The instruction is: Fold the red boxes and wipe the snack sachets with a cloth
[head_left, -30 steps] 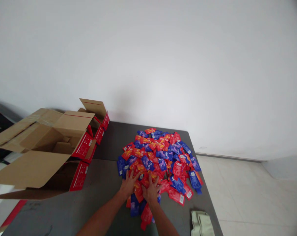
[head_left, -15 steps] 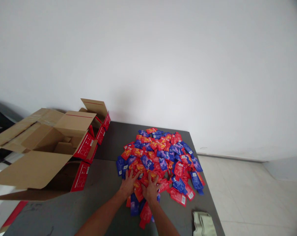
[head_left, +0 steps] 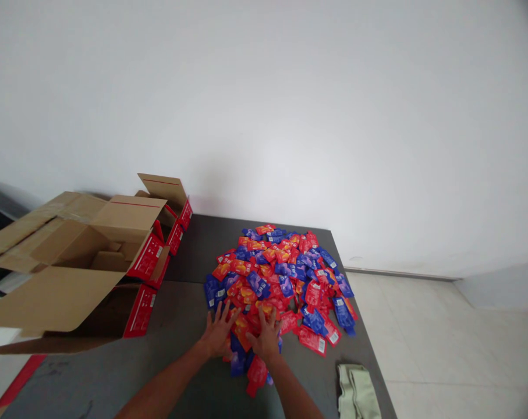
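A heap of red and blue sachets [head_left: 281, 273] covers the middle and far part of a dark grey table [head_left: 189, 250]. My left hand [head_left: 217, 333] lies flat on the near edge of the heap, fingers spread. My right hand [head_left: 266, 336] rests beside it on the sachets, fingers also stretched out. A few sachets [head_left: 255, 372] stick out from under my wrists toward me. Neither hand grips anything that I can see.
A large open cardboard box [head_left: 67, 273] with red printed sides stands on the table's left, flaps up. A folded pale green cloth [head_left: 357, 393] lies at the near right corner. The table's right edge drops to a tiled floor [head_left: 442, 349]. A white wall stands behind.
Both hands stay flat on the near side of the heap. They have shifted slightly left and toward me as the view moved a little.
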Demonstrator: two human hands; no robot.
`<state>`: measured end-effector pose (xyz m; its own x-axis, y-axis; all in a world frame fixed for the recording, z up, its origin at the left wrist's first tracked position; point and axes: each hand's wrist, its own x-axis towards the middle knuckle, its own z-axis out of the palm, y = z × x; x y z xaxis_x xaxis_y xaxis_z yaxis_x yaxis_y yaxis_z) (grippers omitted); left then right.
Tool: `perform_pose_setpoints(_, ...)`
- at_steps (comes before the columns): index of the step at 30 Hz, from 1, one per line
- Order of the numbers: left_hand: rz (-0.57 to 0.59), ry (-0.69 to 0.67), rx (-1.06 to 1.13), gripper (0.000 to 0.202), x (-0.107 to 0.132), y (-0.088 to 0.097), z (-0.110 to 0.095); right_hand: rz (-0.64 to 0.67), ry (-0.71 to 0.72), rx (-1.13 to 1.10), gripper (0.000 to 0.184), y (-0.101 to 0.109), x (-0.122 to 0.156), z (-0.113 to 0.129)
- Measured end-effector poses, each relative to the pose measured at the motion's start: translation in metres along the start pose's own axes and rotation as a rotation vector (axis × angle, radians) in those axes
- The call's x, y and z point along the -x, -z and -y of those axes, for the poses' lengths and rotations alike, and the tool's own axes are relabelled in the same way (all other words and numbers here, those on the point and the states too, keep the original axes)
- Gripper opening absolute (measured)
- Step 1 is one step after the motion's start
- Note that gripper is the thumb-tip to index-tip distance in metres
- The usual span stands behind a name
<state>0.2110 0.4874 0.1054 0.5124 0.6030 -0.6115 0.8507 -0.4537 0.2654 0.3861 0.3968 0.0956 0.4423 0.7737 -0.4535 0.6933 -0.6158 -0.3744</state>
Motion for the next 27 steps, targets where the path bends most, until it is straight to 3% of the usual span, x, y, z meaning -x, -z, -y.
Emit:
perform_pose_setpoints(5,0.003,0.035,0.022,0.143,-0.012,-0.024,-0.007,0.058,0.044,0.044,0.107,-0.008,0.002,-0.011)
perform_pose_setpoints(12,-0.051,0.015,0.024,0.147,-0.03,-0.045,-0.014,0.029,0.081,0.067,0.1,-0.015,0.003,-0.025)
perform_pose_setpoints(27,-0.166,-0.085,0.007,0.147,-0.023,-0.075,0.004,-0.145,0.155,0.196,0.087,-0.055,0.018,-0.046)
